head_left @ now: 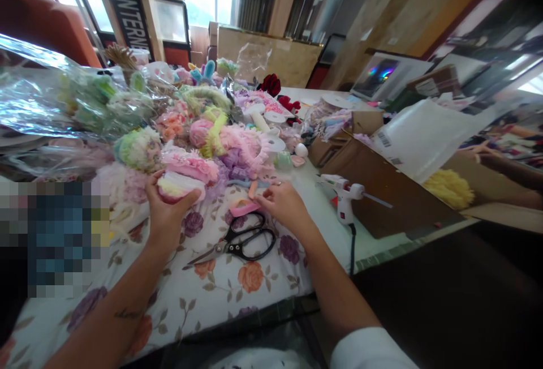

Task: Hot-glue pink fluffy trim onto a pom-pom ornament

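Across a white cloth printed with purple and orange roses (193, 301), two bare hands at work at the near side of a crowded heap. Left hand (164, 205) grips a soft, rounded bundle of white, pale yellow and pink layers (181, 186), thumb on its near right side, fingers curled round its left; bundle sits just in front of a frilly pink lace piece (190, 164). Right hand (283, 204) reaches in palm down, fingers bent and close together, tips at a loose loop of pink and peach ribbon (244, 207); cannot tell whether they pinch it or only touch. Ribbon lies on the cloth, right of the bundle, just beyond the scissors with black looped handles (240, 243), whose blades point left, slightly parted. Behind the hands, a mound of pastel ruffles and trims (237, 142), with dark red fabric-like flowers (270, 84) near its far side. Crinkled clear plastic wrapping (38, 97) covers the left part. To the right, on a pale tabletop (311, 199), a white glue gun (343, 196) beside a brown cardboard box (369, 188); over the box, a white plastic mailing bag (428, 131), and near that, a fluffy yellow bundle (448, 189).
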`<action>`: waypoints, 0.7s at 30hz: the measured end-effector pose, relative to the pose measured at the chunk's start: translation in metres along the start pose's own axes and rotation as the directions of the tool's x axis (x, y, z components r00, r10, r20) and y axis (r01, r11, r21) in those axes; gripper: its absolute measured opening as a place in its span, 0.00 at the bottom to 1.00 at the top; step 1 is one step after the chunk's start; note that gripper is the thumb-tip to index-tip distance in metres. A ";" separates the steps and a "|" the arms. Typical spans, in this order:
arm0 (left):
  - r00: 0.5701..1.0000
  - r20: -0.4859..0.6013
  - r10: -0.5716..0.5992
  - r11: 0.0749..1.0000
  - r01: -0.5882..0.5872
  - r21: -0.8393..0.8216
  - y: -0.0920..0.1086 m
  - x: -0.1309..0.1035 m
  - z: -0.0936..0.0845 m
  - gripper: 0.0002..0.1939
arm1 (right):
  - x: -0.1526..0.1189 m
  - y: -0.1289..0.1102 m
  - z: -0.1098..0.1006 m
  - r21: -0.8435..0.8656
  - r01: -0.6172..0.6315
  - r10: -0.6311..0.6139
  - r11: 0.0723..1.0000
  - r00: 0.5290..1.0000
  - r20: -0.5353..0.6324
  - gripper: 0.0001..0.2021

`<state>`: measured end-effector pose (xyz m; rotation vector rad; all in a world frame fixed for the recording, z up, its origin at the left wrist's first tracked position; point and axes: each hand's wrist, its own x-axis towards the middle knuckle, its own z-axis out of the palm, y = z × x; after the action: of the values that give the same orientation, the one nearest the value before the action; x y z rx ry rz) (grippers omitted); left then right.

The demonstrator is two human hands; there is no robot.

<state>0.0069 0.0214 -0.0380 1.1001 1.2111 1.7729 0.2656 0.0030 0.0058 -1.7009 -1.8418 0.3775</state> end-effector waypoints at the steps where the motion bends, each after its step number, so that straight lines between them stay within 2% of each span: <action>1: 1.000 -0.001 -0.023 0.999 0.023 -0.022 0.001 0.000 0.001 0.42 | 0.001 0.001 0.001 0.033 -0.008 0.007 0.999 1.000 0.028 0.15; 4: 0.996 -0.013 -0.089 0.993 0.088 -0.074 0.005 -0.001 0.002 0.43 | 0.002 0.006 0.001 0.168 -0.055 0.043 0.984 0.996 0.076 0.17; 6: 0.996 -0.022 -0.088 0.994 0.087 -0.063 0.006 -0.001 0.002 0.43 | 0.002 0.012 -0.005 0.269 -0.090 0.081 0.959 0.996 0.042 0.19; 9: 0.998 -0.047 -0.042 0.998 0.044 0.043 0.007 -0.001 0.001 0.43 | 0.010 0.020 -0.027 0.418 -0.099 0.133 0.903 0.990 -0.053 0.26; 12: 0.997 -0.062 0.039 0.981 -0.027 0.191 0.008 -0.001 -0.001 0.43 | 0.031 0.022 -0.058 0.558 -0.040 0.167 0.829 0.970 -0.178 0.26; 14: 0.994 -0.052 0.096 0.961 -0.079 0.266 0.010 -0.002 -0.002 0.42 | 0.047 0.014 -0.074 0.452 0.052 0.121 0.890 0.931 -0.346 0.23; 16: 0.989 -0.047 0.137 0.940 -0.115 0.322 0.013 -0.003 -0.002 0.42 | 0.057 0.002 -0.077 0.317 0.128 0.021 0.940 0.904 -0.427 0.16; 17: 0.987 -0.049 0.151 0.931 -0.125 0.342 0.014 -0.003 -0.002 0.42 | 0.059 -0.005 -0.073 0.222 0.172 -0.067 0.960 0.907 -0.416 0.12; 18: 0.985 -0.052 0.164 0.924 -0.135 0.358 0.015 -0.003 -0.002 0.42 | 0.058 -0.010 -0.065 0.095 0.227 -0.179 0.969 0.917 -0.357 0.08; 20: 0.979 -0.061 0.192 0.914 -0.156 0.375 0.015 -0.002 -0.002 0.43 | 0.049 -0.016 -0.041 -0.147 0.344 -0.359 0.927 0.929 -0.091 0.07; 21: 0.976 -0.063 0.207 0.910 -0.168 0.380 0.014 -0.002 -0.002 0.43 | 0.042 -0.014 -0.027 -0.202 0.373 -0.370 0.905 0.927 0.056 0.09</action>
<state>0.0042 0.0144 -0.0255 1.3961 1.5994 1.8026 0.2701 0.0372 0.0452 -1.4280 -2.2270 0.0385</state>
